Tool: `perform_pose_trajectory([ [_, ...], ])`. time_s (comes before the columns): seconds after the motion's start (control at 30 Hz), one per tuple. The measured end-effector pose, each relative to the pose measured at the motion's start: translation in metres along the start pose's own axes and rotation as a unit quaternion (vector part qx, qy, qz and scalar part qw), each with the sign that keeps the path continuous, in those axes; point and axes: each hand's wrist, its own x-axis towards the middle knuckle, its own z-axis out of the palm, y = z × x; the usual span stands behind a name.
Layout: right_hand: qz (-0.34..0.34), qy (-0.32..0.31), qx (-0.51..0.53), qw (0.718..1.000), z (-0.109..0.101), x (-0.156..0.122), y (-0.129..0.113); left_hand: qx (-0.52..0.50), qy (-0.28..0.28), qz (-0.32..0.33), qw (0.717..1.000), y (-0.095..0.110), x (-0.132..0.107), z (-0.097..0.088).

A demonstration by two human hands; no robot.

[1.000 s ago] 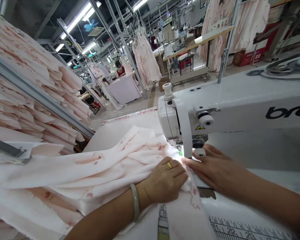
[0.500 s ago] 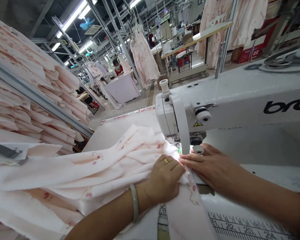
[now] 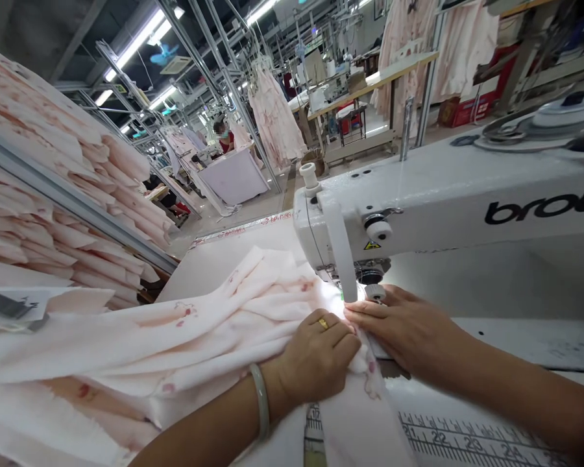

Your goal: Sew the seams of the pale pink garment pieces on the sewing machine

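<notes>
Pale pink printed fabric (image 3: pixel 253 305) lies in folds across the sewing machine's bed and runs under the needle area. My left hand (image 3: pixel 318 357), with a ring and a bangle, is closed on the fabric just in front of the needle. Beside it, my right hand (image 3: pixel 403 327) reaches in from the right. Its fingertips are together at the fabric's edge, close to the presser foot, and some of its fingers are hidden behind the machine head. The white sewing machine (image 3: pixel 442 201) stands over both hands, its lamp lighting the stitching spot. A fabric strip (image 3: pixel 355 415) hangs toward me.
A printed ruler scale (image 3: pixel 457 441) runs along the table's near edge. Stacked pink fabric (image 3: pixel 53 175) fills the left side behind a metal rail (image 3: pixel 78 194). Farther off, a person (image 3: pixel 224 136) sits at another workstation, with hanging pink garments (image 3: pixel 275 110) nearby.
The view has shifted slightly, so the machine appears farther left. Both hands keep their places on the fabric by the needle, with little visible movement of the cloth.
</notes>
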Motion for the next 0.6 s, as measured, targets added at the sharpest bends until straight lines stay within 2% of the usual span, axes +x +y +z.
perform_pose_trajectory([
  [0.17,-0.051,0.036,0.023,0.998,-0.021,0.000,0.012,-0.068,-0.044,-0.053,0.995,-0.004,-0.006,0.001],
  [0.23,-0.104,0.032,0.027,0.994,-0.030,0.000,0.016,-0.133,-0.021,-0.106,0.985,-0.005,-0.006,-0.001],
  [0.33,-0.158,-0.025,0.041,0.986,-0.034,-0.002,0.016,-0.237,0.033,-0.211,0.948,-0.004,0.000,-0.007],
  [0.4,-0.168,-0.053,0.049,0.983,-0.030,-0.003,0.014,-0.278,0.043,-0.268,0.921,-0.003,0.004,-0.011],
  [0.53,-0.162,-0.059,0.046,0.984,-0.023,-0.004,0.013,-0.315,0.046,-0.352,0.880,-0.002,0.011,-0.014],
  [0.6,-0.157,-0.057,0.048,0.985,-0.023,-0.004,0.013,-0.329,0.048,-0.371,0.867,-0.001,0.012,-0.014],
])
